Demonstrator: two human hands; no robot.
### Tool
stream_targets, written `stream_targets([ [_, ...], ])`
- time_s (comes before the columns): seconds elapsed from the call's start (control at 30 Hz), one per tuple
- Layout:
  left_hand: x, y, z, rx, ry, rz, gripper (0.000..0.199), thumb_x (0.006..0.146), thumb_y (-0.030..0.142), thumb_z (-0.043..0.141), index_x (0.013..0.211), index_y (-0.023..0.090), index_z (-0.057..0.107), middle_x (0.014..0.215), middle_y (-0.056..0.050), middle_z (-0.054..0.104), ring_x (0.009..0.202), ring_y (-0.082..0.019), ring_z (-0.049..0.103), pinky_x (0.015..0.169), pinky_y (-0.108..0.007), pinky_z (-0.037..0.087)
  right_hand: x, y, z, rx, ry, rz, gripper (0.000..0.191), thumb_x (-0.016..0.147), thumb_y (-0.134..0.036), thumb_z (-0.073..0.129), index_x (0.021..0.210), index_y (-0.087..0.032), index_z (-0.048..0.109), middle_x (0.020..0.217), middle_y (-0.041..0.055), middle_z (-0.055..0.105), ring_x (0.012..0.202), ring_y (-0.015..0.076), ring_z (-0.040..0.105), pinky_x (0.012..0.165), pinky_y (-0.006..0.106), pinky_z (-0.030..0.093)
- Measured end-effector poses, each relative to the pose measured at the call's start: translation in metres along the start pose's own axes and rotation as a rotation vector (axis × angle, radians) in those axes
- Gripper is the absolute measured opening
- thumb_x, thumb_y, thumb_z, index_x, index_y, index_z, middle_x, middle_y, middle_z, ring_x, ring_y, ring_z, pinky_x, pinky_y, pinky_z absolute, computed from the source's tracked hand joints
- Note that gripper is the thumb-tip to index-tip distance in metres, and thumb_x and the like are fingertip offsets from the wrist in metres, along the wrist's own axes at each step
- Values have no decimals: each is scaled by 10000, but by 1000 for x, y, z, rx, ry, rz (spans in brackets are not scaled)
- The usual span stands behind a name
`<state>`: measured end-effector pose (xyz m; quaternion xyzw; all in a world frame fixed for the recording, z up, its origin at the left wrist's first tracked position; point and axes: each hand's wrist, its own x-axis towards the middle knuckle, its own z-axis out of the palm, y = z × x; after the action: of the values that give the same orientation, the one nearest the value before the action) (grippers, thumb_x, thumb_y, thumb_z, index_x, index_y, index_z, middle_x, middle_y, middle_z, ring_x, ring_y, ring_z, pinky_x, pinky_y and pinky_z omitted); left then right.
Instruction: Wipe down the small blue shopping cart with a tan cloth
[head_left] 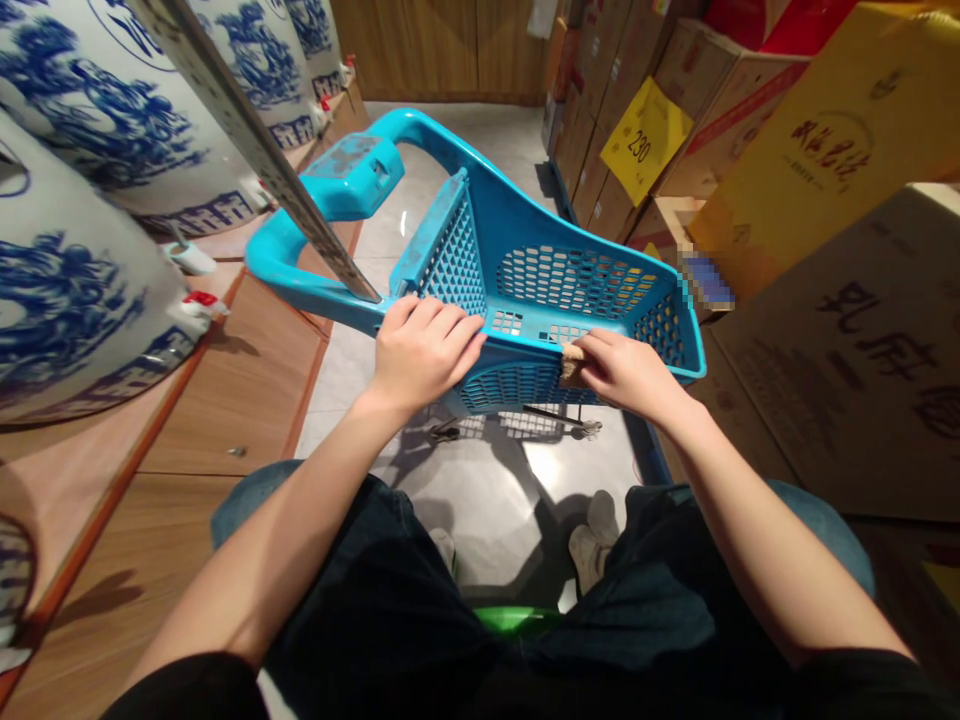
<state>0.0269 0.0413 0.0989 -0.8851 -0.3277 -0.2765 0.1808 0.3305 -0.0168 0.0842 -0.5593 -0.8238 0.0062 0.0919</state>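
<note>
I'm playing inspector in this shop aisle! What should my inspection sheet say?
Surface: grey tiled floor beneath the basket.
Job's things: blue plastic basket, both hands at its rim; small brown piece, cork or cardboard, cannot tell which.
Clutter: long steel ruler slanting down toward the basket.
Grippers: left hand lies over the rim; right hand pinches the brown piece.
Cables: nothing seen.
Surroundings: blue-and-white porcelain jars with taps on wooden shelves; cardboard boxes; yellow 230 tag.
</note>
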Motion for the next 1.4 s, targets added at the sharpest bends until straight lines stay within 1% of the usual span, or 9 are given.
stream_targets([
  [0.13, 1, 0, 2, 30, 9, 11, 257, 1057, 324, 525, 1082, 229, 762, 974, -61, 777, 906, -251, 638, 894, -446, 449, -10, 7, 11, 74, 179, -134, 389, 969, -144, 477, 1325, -182, 629, 1256, 140, 705, 1104, 268, 659, 873, 355, 522],
  [0.23, 1, 1, 2, 53, 21, 29, 254, 1063, 316, 519, 1081, 224, 756, 986, -63, 778, 901, -251, 636, 880, -443, 450, -19, 21, 13, 152, 217, -136, 391, 1034, -201, 445, 1393, -209, 599, 1328, 131, 691, 1179, 267, 665, 936, 379, 555],
  [0.4, 7, 7, 9, 41, 28, 39, 252, 1060, 295, 519, 1117, 210, 749, 1012, -81, 779, 924, -265, 645, 886, -456, 450, -25, 41, 18, 152, 267, -31, 344, 1061, -259, 430, 1319, -199, 650, 1259, 133, 718, 1106, 271, 690, 866, 379, 561],
  [0.53, 15, 14, 17, 35, 23, 4, 257, 1046, 274, 523, 1145, 203, 749, 1004, -102, 773, 930, -279, 647, 896, -478, 437, -15, 54, 23, 163, 269, -10, 314, 1055, -266, 409, 1163, -176, 690, 1093, 145, 729, 991, 278, 672, 852, 401, 516],
  [0.7, 23, 14, 12, 151, 3, 100, 295, 1039, 238, 489, 1162, 174, 749, 990, -110, 777, 890, -273, 644, 832, -441, 430, -1, 67, 23, 181, 245, 36, 214, 1020, -289, 470, 1023, -209, 669, 954, 110, 714, 926, 280, 638, 858, 416, 424],
  [1.0, 52, 7, -13, 238, -264, 208, 307, 995, 196, 485, 817, 138, 729, 662, -127, 699, 638, -257, 663, 602, -350, 337, 11, 62, 32, 178, 219, -11, 168, 1005, -249, 454, 963, -217, 614, 914, 76, 698, 912, 243, 621, 959, 408, 360],
  [1.2, 66, 8, -18, 280, -488, 331, 224, 912, 26, 495, 848, 96, 697, 646, -152, 706, 612, -277, 708, 557, -325, 327, 23, 62, 33, 194, 191, -39, 159, 1000, -246, 463, 940, -211, 607, 905, 76, 685, 917, 242, 608, 933, 394, 359],
  [1.3, 54, -4, -28, 328, -498, 432, 215, 917, 27, 519, 987, 58, 721, 715, -147, 727, 665, -268, 718, 582, -333, 374, 29, 62, 34, 210, 183, -67, 174, 1012, -264, 458, 939, -210, 607, 905, 73, 684, 918, 239, 601, 931, 389, 357],
  [1.4, 36, -16, -38, 328, -450, 448, 323, 938, 55, 537, 1218, 59, 698, 906, -147, 774, 775, -250, 726, 644, -343, 440, 35, 60, 35, 220, 177, -102, 183, 1020, -268, 450, 948, -210, 608, 910, 70, 684, 903, 231, 591, 940, 388, 357],
])
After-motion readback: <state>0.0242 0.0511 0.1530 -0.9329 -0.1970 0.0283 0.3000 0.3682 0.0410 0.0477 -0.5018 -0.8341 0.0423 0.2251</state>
